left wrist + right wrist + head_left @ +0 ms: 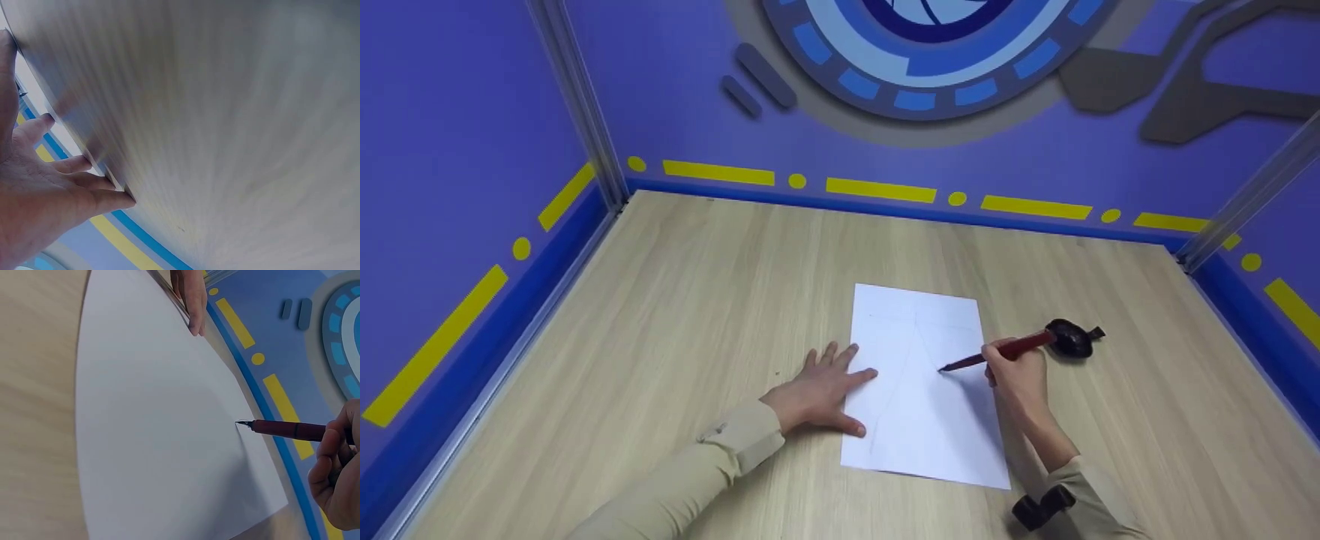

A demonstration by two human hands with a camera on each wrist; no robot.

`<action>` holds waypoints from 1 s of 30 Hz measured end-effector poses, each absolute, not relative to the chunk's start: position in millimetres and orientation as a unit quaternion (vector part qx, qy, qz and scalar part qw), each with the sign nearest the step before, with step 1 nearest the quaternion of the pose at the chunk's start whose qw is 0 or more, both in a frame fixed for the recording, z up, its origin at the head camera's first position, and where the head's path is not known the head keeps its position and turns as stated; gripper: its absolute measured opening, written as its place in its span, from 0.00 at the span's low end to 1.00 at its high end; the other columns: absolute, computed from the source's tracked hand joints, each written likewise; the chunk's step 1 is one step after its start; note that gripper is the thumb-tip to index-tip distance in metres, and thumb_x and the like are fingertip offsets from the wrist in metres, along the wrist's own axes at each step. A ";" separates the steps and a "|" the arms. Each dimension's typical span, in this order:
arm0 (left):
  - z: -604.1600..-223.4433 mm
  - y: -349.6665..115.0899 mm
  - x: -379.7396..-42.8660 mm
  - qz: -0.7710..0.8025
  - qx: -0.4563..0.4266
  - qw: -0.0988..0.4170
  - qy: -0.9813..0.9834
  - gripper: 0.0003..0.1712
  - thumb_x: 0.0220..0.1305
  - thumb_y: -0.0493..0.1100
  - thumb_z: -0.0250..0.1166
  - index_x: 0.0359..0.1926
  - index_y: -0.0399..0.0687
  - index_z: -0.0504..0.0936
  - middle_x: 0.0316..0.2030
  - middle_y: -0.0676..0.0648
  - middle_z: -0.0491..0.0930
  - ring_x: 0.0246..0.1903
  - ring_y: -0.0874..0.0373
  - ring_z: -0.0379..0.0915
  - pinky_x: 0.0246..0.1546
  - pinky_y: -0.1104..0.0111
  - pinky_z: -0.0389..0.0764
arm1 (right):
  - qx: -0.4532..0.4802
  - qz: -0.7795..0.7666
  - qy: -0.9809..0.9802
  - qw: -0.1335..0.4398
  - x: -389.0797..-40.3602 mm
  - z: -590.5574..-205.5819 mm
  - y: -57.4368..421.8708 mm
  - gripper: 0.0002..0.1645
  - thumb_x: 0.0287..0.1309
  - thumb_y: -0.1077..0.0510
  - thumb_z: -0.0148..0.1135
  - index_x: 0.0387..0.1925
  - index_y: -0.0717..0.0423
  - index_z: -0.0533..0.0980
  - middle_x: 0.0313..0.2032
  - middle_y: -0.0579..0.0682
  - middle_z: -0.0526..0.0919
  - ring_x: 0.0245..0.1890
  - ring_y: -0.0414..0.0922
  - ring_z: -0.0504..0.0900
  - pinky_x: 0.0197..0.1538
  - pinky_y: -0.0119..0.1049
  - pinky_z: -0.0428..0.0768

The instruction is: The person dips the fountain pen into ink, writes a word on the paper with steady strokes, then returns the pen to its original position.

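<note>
A white sheet of paper lies on the wooden table, marked with faint thin lines that slant down from near its top. My right hand grips a dark red fountain pen, its metal nib right at the paper's surface, at the end of a slanting line. In the right wrist view the curled fingers hold the pen's barrel. My left hand rests with spread fingers on the sheet's left edge, thumb and fingertips over the paper; the left wrist view shows this hand from the side.
A glossy black rounded object with a short stem sits right of the paper, partly behind the pen's end. A black device is at the right wrist. Blue-purple panels with yellow dashes enclose the table at the back and sides.
</note>
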State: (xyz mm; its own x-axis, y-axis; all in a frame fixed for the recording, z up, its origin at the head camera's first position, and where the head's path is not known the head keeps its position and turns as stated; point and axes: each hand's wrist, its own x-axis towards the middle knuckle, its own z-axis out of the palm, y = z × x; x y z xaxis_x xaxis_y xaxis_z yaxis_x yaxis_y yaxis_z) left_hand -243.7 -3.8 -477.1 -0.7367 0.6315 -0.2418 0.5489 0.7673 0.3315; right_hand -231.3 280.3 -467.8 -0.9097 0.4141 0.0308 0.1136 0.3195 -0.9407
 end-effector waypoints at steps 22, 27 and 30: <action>-477.0 -5.2 -243.3 0.134 0.319 0.177 0.921 0.52 0.46 0.68 0.67 0.70 0.62 0.58 0.74 0.41 0.42 0.73 0.37 0.34 0.70 0.42 0.42 | -0.156 0.541 -0.819 0.109 -216.6 -464.7 289.8 0.06 0.54 0.64 0.55 0.27 0.65 0.74 0.09 0.44 0.69 0.10 0.37 0.66 0.15 0.29 0.64; -478.2 -4.5 -243.9 0.133 0.319 0.176 0.922 0.53 0.45 0.69 0.67 0.70 0.62 0.58 0.74 0.41 0.43 0.73 0.37 0.34 0.70 0.41 0.42 | -0.160 0.531 -0.826 0.099 -212.0 -465.2 292.6 0.06 0.55 0.63 0.55 0.28 0.65 0.74 0.09 0.43 0.69 0.11 0.37 0.67 0.16 0.29 0.64; -479.4 -4.6 -244.0 0.134 0.318 0.178 0.922 0.53 0.45 0.69 0.67 0.70 0.62 0.57 0.74 0.41 0.42 0.73 0.37 0.34 0.70 0.42 0.42 | -0.160 0.532 -0.826 0.095 -208.2 -464.9 293.2 0.06 0.55 0.64 0.55 0.28 0.65 0.74 0.10 0.43 0.69 0.11 0.37 0.67 0.15 0.29 0.64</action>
